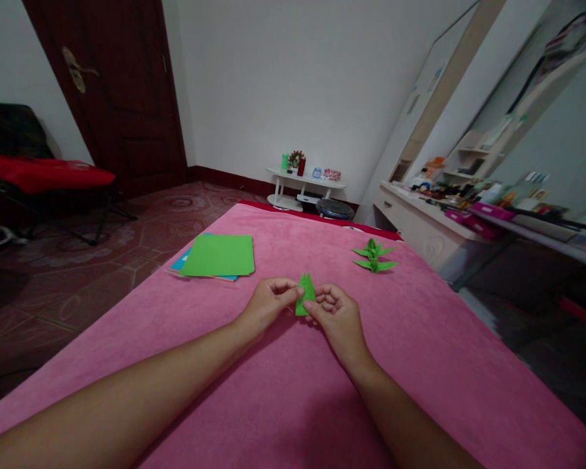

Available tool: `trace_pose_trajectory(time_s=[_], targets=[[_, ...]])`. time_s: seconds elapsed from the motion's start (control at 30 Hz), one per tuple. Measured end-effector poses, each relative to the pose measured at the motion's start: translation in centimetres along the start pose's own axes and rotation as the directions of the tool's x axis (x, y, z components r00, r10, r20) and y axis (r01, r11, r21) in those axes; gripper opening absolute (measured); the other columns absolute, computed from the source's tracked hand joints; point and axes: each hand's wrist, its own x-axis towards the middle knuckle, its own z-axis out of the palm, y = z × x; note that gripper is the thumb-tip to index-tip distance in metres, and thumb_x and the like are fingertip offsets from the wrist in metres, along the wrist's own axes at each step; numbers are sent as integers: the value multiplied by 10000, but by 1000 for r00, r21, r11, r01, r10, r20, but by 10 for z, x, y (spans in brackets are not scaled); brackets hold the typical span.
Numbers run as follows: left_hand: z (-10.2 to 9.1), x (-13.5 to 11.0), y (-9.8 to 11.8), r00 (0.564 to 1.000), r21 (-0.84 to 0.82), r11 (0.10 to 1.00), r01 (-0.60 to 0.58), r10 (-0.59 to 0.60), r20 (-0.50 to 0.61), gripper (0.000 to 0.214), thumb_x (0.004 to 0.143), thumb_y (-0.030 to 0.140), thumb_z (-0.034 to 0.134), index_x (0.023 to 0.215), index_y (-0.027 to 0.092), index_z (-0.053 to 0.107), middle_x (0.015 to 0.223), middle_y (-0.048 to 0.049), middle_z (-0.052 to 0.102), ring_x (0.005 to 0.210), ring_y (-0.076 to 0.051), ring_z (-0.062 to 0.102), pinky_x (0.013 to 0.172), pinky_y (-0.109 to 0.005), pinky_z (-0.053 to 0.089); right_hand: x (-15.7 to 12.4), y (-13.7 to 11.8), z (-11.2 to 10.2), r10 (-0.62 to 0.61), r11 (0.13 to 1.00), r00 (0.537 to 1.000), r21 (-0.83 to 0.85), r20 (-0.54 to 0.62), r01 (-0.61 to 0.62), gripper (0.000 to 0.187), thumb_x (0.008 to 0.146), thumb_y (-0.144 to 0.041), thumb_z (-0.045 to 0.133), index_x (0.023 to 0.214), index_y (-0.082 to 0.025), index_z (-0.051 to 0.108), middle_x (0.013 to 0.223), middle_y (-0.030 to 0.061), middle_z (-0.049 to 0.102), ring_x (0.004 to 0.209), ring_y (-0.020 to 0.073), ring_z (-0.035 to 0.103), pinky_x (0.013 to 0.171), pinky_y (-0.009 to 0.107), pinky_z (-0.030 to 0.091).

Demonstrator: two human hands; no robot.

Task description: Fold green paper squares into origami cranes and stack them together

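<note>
Covering most of the view: bed (pixel 420 365) with a pink cover; all the paper lies on it.

Far left of the cover: stack of green sheets (pixel 219 255), flat and unfolded, resting on a blue sheet (pixel 180 263) whose corner pokes out beneath.

Far right, well apart from the stack: two green folded figures (pixel 374 255), spiky, lying just beside each other, possibly touching.

Centre, nearer the person: left hand (pixel 268 303) and right hand (pixel 336 316), both over the cover, fingertips meeting on one small green folded piece (pixel 305 294).
- Left grip: thumb and forefinger pinched on the piece's left edge.
- Right grip: thumb and forefinger clamped on its lower right edge, other fingers curled.
- The piece stands upright between the hands, two points at the top. Cannot tell whether its lower end touches the cover.

Judgement on progress: two figures look done. A third is partway, already narrowed to a compact pointed form but lacking the spread points of the finished pair, so several folds appear outstanding. The stack suggests more sheets not yet folded.
</note>
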Motion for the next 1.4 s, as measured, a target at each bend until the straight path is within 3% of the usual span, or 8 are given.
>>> trace_pose_trajectory(time_s=[0.17, 0.43, 0.63, 0.87, 1.03, 1.1, 1.23, 1.4], targets=[[-1, 1, 1, 994, 80, 996, -45, 53, -93, 184, 672, 238, 656, 553, 113, 595, 496, 21, 520, 460, -64, 421, 477, -192, 315, -1, 1, 2, -2, 1000, 999, -3, 35, 2, 238, 667, -246, 718, 792, -169, 530, 602, -52, 571, 445, 84, 555, 421, 178, 433], [0, -2, 2, 988, -65, 998, 11, -1, 153, 343, 798, 427, 574, 744, 97, 650, 662, -69, 633, 546, -107, 546, 510, -204, 378, 5, 0, -9, 13, 997, 1000, 82, -28, -10, 277, 701, -337, 702, 845, -167, 537, 648, 4, 647, 496, 109, 581, 469, 197, 438], [1, -3, 1, 988, -116, 992, 45, -26, 155, 330, 777, 417, 603, 794, 93, 667, 678, -85, 656, 598, -150, 609, 525, -233, 463, 5, 0, -8, -11, 995, 1000, 103, -17, 13, 267, 696, -346, 706, 841, -170, 569, 673, 10, 647, 531, 121, 593, 516, 223, 468], [2, -1, 1, 999, -71, 996, 50, -51, 0, 272, 659, 334, 725, 749, 86, 657, 604, -38, 630, 470, -94, 539, 471, -204, 436, 5, 3, -10, -44, 996, 999, 71, -29, 46, 249, 723, -335, 680, 884, -168, 590, 758, 21, 633, 625, 145, 614, 541, 232, 478], [3, -1, 0, 1000, -66, 998, -15, 16, 17, 247, 652, 310, 738, 762, 104, 660, 628, -24, 637, 501, -84, 539, 511, -198, 423, 5, 2, -10, -174, 983, 981, -65, -87, 169, 171, 713, -258, 688, 854, -175, 639, 790, 15, 637, 729, 148, 591, 664, 251, 479], [3, -2, 1, 999, -66, 997, -34, 37, 38, 242, 669, 313, 729, 779, 106, 670, 656, -31, 645, 528, -86, 544, 532, -200, 424, 5, 2, -10, -199, 978, 972, -93, -128, 189, 178, 695, -258, 702, 848, -178, 657, 772, 4, 623, 706, 136, 571, 645, 238, 467], [3, -3, 1, 996, -42, 999, -34, 37, 80, 289, 687, 339, 717, 857, 107, 686, 726, -57, 667, 556, -101, 557, 534, -213, 426, 5, 3, -10, -62, 996, 990, 55, -129, 70, 276, 679, -322, 712, 906, -181, 645, 693, -17, 579, 528, 98, 498, 465, 205, 410], [3, -3, 0, 995, -38, 999, -6, 10, 98, 384, 644, 317, 753, 962, 117, 671, 769, -74, 680, 592, -134, 598, 548, -239, 455, 6, 7, -10, -14, 992, 995, 120, -100, 26, 294, 690, -341, 707, 922, -170, 647, 771, 25, 641, 558, 107, 526, 505, 220, 446]])
